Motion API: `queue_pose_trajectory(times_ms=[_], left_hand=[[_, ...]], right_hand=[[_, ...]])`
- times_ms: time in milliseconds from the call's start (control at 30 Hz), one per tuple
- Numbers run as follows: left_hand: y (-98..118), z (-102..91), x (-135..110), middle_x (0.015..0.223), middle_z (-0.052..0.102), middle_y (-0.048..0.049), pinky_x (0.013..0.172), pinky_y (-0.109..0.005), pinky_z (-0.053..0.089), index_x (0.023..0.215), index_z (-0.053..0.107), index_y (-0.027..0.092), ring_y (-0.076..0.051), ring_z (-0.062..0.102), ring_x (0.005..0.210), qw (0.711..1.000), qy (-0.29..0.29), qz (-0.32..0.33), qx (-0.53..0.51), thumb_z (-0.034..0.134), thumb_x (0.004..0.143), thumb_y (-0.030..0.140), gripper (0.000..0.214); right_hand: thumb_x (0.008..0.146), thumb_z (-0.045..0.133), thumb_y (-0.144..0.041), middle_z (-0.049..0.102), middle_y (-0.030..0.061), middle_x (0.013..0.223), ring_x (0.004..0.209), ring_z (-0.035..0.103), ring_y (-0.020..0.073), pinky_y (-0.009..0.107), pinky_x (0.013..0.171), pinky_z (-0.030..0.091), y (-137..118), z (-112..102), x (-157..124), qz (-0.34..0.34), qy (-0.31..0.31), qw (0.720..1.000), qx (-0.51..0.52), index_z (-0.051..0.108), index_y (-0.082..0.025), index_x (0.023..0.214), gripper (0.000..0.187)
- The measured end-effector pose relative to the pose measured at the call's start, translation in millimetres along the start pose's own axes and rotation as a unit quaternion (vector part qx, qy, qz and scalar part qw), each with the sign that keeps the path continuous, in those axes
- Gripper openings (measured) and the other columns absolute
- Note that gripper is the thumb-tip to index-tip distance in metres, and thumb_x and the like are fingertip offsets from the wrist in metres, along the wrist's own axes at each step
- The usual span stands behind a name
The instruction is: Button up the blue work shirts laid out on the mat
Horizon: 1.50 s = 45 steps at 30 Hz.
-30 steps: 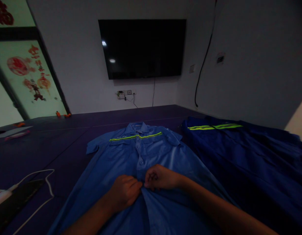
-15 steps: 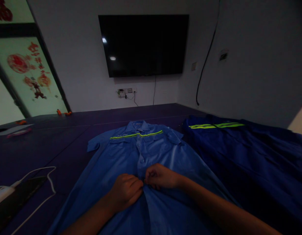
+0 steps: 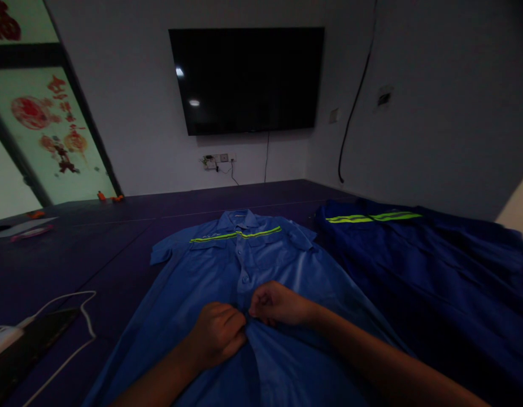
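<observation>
A light blue short-sleeved shirt (image 3: pixel 287 265) with a yellow-green stripe across the chest lies face up, collar away from me. Its upper front is buttoned, and a button (image 3: pixel 245 279) shows just above my hands. My left hand (image 3: pixel 221 330) is closed with its fingertips pinching the shirt's front edge. Close beside it, my right hand (image 3: pixel 276 304) pinches the other side of the front opening, lifting the cloth slightly. Whatever button lies between the fingertips is hidden.
A dark blue garment (image 3: pixel 397 260) with yellow-green stripes lies to the right. At left, a white power strip (image 3: pixel 3 339) with a white cable rests on a dark flat object (image 3: pixel 41 345). A television (image 3: pixel 248 79) hangs on the far wall above the purple floor (image 3: pixel 117 243).
Both hands stay at the same spot on the shirt front with barely any movement. The view has shifted very slightly.
</observation>
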<state>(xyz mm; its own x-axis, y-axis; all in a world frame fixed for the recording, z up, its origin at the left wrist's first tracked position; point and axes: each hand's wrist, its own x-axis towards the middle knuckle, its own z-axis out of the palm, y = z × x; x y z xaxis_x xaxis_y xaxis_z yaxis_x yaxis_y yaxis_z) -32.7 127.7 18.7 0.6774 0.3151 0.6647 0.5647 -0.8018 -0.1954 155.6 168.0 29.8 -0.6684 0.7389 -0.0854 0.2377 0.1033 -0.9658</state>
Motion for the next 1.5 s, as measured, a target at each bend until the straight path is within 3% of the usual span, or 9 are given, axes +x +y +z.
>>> queue_pose_trajectory(times_ms=[200, 367, 633, 1133, 1333, 1500], left_hand=[[-1.1, -1.5, 0.8, 0.053, 0.054, 0.0012, 0.046, -0.025, 0.03, 0.068, 0.051, 0.018, -0.011, 0.048, 0.047, 1.0, -0.001, -0.006, -0.008, 0.04, 0.081, 0.019, 0.017], [-2.7, -3.5, 0.4, 0.06, 0.059, 0.001, 0.049, -0.023, 0.036, 0.077, 0.053, 0.017, -0.01, 0.053, 0.051, 1.0, -0.005, -0.011, -0.028, 0.042, 0.081, 0.018, 0.012], [-1.7, -3.3, -0.9, 0.057, 0.058, 0.0002, 0.046, -0.023, 0.035, 0.08, 0.055, 0.016, -0.01, 0.052, 0.05, 1.0, 0.008, 0.009, -0.017, 0.038, 0.083, 0.017, 0.018], [-0.6, -5.6, 0.5, 0.059, 0.059, -0.0007, 0.046, -0.023, 0.038, 0.082, 0.057, 0.015, -0.01, 0.053, 0.05, 0.999, 0.021, 0.03, 0.0, 0.037, 0.084, 0.015, 0.02], [-3.3, -4.8, 0.1, 0.057, 0.058, -0.0004, 0.046, -0.023, 0.036, 0.08, 0.058, 0.015, -0.01, 0.052, 0.049, 0.999, 0.016, 0.033, 0.002, 0.038, 0.085, 0.015, 0.02], [-3.6, -2.8, 0.4, 0.057, 0.057, -0.0001, 0.047, -0.023, 0.034, 0.076, 0.056, 0.016, -0.01, 0.05, 0.05, 0.999, -0.01, 0.026, -0.021, 0.038, 0.086, 0.022, 0.022]], right_hand=[[0.067, 0.064, -0.04, 0.052, -0.0034, 0.05, 0.041, 0.045, 0.0047, 0.015, 0.039, 0.036, -0.2, -0.5, -1.6, -0.028, 0.0, 1.0, -0.012, 0.061, -0.011, 0.069, 0.029], [0.073, 0.06, -0.031, 0.055, -0.0026, 0.055, 0.043, 0.046, 0.0046, 0.015, 0.041, 0.037, -3.7, -2.4, -4.5, -0.048, -0.01, 0.998, -0.046, 0.065, -0.012, 0.092, 0.028], [0.075, 0.053, -0.018, 0.057, -0.0021, 0.058, 0.045, 0.047, 0.0055, 0.015, 0.043, 0.036, -1.3, -6.6, -7.2, -0.058, -0.034, 0.99, -0.126, 0.066, -0.015, 0.1, 0.029], [0.081, 0.046, -0.02, 0.058, -0.0015, 0.062, 0.049, 0.045, 0.0064, 0.016, 0.047, 0.035, -6.3, -5.6, -9.0, -0.09, -0.048, 0.976, -0.193, 0.067, -0.012, 0.091, 0.025], [0.081, 0.044, -0.019, 0.065, 0.0018, 0.08, 0.068, 0.057, 0.0111, 0.018, 0.059, 0.039, -11.6, -0.3, -12.1, -0.125, -0.01, 0.948, -0.294, 0.065, -0.015, 0.092, 0.023], [0.08, 0.043, -0.017, 0.066, 0.0014, 0.079, 0.068, 0.057, 0.0115, 0.018, 0.059, 0.037, -7.7, 3.7, -11.8, -0.148, 0.0, 0.91, -0.388, 0.064, -0.017, 0.089, 0.023]])
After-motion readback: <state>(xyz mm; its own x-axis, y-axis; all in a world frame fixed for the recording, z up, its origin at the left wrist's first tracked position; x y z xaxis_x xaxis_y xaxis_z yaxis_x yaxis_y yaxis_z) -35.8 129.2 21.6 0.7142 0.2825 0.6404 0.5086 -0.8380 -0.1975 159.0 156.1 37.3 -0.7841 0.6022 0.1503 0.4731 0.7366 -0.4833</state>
